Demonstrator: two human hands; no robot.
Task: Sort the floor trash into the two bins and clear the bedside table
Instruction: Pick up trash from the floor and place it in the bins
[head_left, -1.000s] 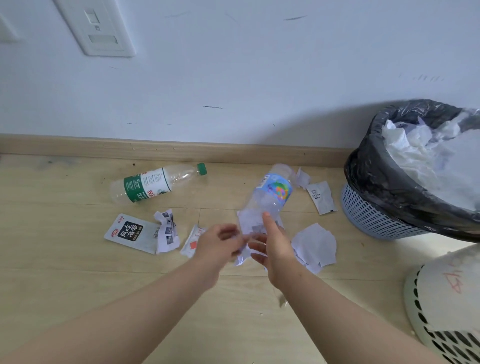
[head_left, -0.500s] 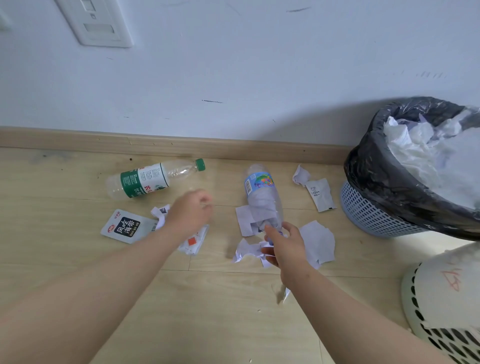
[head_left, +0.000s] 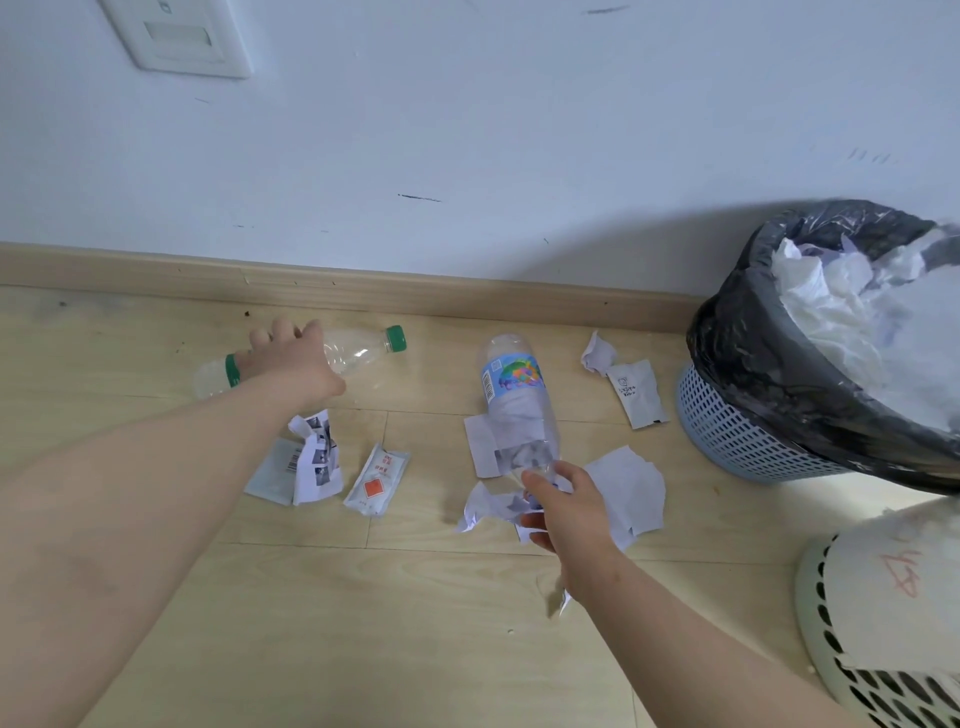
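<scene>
Head view, left hand (head_left: 291, 366) fingers (head_left: 280, 332) curled round clear green-capped bottle (head_left: 361, 353), right hand (head_left: 571, 514) fingers (head_left: 537, 480) gripping crinkled blue-labelled bottle (head_left: 514, 400)

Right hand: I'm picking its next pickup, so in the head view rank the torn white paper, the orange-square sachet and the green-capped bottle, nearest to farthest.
From the right hand, which holds the blue-label bottle:
1. Torn white paper, just to its right.
2. Orange-square sachet, to its left.
3. Green-capped bottle, far left by the baseboard, gripped by the left hand.
</scene>
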